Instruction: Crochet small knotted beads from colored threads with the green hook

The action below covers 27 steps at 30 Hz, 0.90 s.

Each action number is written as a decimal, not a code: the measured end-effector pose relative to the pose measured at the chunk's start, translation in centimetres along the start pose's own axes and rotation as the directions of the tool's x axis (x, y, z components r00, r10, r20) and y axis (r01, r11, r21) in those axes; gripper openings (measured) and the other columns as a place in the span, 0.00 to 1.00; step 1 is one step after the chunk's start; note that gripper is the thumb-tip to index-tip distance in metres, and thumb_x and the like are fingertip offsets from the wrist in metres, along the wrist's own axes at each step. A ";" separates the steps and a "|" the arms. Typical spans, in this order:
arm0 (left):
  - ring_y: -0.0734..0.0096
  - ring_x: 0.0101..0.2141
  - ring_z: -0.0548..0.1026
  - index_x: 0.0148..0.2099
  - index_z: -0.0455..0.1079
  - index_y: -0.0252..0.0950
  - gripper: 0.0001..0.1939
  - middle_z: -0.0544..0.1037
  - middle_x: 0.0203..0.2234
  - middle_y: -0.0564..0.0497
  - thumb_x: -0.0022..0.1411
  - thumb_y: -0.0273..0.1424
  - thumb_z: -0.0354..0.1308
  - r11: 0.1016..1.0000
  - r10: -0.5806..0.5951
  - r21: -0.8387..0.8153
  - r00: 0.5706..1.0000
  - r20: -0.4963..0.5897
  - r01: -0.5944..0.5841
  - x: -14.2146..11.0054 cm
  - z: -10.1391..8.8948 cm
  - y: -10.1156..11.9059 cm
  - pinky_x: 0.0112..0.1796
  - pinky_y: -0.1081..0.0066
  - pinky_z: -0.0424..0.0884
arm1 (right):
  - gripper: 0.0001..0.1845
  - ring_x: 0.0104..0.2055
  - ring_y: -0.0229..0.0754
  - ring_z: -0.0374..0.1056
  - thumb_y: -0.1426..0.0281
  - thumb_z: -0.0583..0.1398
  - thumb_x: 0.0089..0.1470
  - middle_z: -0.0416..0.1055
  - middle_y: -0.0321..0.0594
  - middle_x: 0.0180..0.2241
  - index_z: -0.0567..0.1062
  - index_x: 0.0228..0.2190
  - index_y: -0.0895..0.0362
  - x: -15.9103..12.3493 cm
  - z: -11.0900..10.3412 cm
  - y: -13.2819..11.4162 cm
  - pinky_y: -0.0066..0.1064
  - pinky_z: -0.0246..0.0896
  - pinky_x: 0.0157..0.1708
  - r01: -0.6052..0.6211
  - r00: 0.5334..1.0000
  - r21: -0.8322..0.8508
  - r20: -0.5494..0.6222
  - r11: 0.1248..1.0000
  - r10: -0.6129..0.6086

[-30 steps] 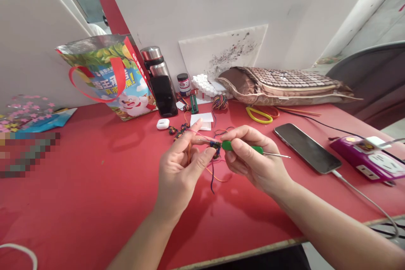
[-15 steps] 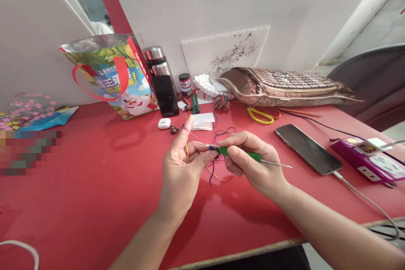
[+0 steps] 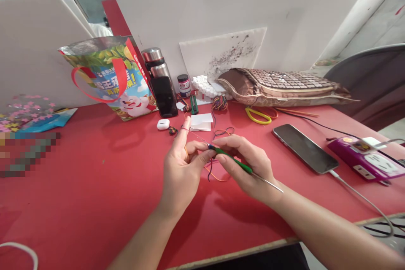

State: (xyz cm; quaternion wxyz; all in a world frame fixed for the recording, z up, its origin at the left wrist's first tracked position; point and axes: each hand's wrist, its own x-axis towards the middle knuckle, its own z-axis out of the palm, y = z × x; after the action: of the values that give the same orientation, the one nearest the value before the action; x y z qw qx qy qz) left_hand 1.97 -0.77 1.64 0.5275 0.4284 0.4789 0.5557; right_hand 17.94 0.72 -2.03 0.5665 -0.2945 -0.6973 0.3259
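Observation:
Between thumb and fingers, my right hand [image 3: 248, 162] grips a crochet hook [image 3: 236, 161] by its green handle, whose bare metal shaft slants down to the right. My left hand [image 3: 185, 160] pinches a small dark blue piece of yarn work [image 3: 210, 147] at the hook's far end. The left index finger points up with a thin reddish strand wrapped around it and running to the work. Below the fingers, orange and dark purple yarn ends [image 3: 218, 177] trail on the table. The hook's tip is hidden in the small piece or too small to make out.
Behind my hands lie folded white paper [image 3: 201, 121], a multicoloured yarn ball [image 3: 219, 103] and a white earphone case [image 3: 163, 124]. Yellow-handled scissors [image 3: 258, 115], a charging phone [image 3: 305, 148] and a purple power strip [image 3: 363, 158] are to the right. A printed bag [image 3: 110, 80] stands back left.
My right hand has tilted the crochet hook, so its rear shaft points further down. The view has shifted slightly. My left hand keeps its pinch.

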 end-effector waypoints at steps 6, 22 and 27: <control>0.76 0.28 0.73 0.76 0.65 0.44 0.47 0.79 0.28 0.58 0.58 0.31 0.77 0.996 0.000 -0.088 0.999 0.039 0.003 0.5 -0.6 -0.2 0.32 0.76 0.71 | 0.13 0.29 0.38 0.65 0.64 0.65 0.68 0.69 0.35 0.32 0.75 0.51 0.54 0.0 -0.1 0.1 0.31 0.67 0.28 -0.106 0.994 0.066 -0.010 0.992 0.107; 0.84 0.18 0.56 0.74 0.68 0.43 0.53 0.74 0.20 0.60 0.48 0.32 0.83 0.946 -0.088 -0.314 0.996 -0.022 0.077 0.8 -0.5 0.4 0.21 0.79 0.53 | 0.48 0.23 0.37 0.77 0.53 0.76 0.52 0.80 0.42 0.45 0.62 0.65 0.50 0.8 1.9 0.2 0.29 0.71 0.22 -0.813 0.572 0.448 0.738 0.373 0.359; 0.84 0.17 0.57 0.73 0.69 0.42 0.54 0.73 0.17 0.62 0.46 0.32 0.84 0.933 -0.091 -0.352 0.995 -0.028 0.076 0.6 -0.8 0.9 0.20 0.80 0.55 | 0.28 0.16 0.28 0.57 0.48 0.75 0.51 0.64 0.25 0.17 0.75 0.33 0.59 0.4 1.9 1.0 0.23 0.54 0.18 -0.851 0.504 0.332 0.733 0.406 0.457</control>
State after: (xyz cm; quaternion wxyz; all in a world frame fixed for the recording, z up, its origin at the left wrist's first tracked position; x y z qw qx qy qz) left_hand 0.95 -0.21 2.32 0.6080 0.2945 0.4012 0.6185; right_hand 16.07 1.47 -2.85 0.2243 -0.2297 -0.4715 0.8213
